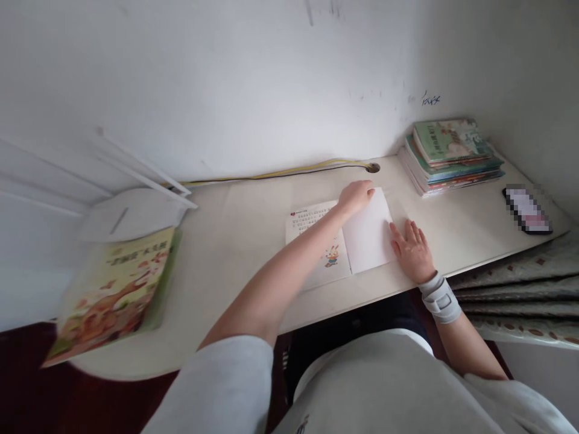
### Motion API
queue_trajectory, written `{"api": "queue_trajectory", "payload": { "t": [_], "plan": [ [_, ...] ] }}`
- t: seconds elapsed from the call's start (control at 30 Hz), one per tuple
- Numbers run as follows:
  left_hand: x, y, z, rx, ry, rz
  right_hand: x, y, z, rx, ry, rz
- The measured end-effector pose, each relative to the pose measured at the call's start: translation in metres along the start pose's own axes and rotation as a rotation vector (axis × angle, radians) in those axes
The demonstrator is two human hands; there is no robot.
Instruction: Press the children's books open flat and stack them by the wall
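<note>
An open booklet [368, 238] lies on the white desk, with a printed left page showing text and a cartoon rabbit, and a blank right page. Across the printed page reaches my left arm, and my left hand [357, 198] rests at the top of the booklet near the fold. Its fingers are curled and pressed together; what they hold, if anything, is hidden. Beside the booklet's lower right edge, my right hand [412, 250] lies flat, fingers spread, fingertips at the blank page's edge. A grey wrist wrap [441, 298] circles my right wrist.
Books are stacked [452, 157] at the back right, near a phone [527, 209]. A yellow illustrated book [120, 289] lies at the left, partly over the desk [226, 241] edge. Behind it is a white stand [136, 211]. A cable [271, 175] runs along the wall to a hole.
</note>
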State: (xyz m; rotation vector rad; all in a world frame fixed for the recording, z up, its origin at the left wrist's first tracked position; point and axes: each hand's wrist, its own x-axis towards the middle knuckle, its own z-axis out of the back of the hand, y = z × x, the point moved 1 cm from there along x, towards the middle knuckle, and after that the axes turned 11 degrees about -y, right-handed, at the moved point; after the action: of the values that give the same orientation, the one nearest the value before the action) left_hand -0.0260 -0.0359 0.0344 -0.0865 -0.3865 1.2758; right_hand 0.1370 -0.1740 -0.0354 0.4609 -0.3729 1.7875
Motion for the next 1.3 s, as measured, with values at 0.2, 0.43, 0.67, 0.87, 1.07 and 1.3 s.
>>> {"api": "queue_trajectory", "payload": {
  "t": [0.2,0.43,0.67,0.87,1.07,1.3],
  "plan": [
    [0.003,0.001,0.004,0.147,0.091,0.002,0.0,0.001,0.0,0.01,-0.045,0.008],
    [0.016,0.013,-0.008,0.138,0.217,0.017,0.0,0.002,-0.002,0.016,-0.021,-0.015],
    [0.007,0.02,-0.028,-0.038,0.107,0.024,-0.001,0.002,-0.001,-0.007,-0.036,0.011],
    [-0.008,0.021,-0.046,-0.157,-0.063,0.081,-0.001,0.002,0.0,-0.012,-0.039,0.02],
    [-0.013,0.02,-0.052,-0.258,-0.144,0.044,-0.001,-0.001,-0.002,0.029,-0.027,0.004],
    [-0.017,0.014,-0.037,-0.248,-0.148,-0.045,-0.002,0.0,-0.002,0.045,-0.024,0.017]
  ]
}}
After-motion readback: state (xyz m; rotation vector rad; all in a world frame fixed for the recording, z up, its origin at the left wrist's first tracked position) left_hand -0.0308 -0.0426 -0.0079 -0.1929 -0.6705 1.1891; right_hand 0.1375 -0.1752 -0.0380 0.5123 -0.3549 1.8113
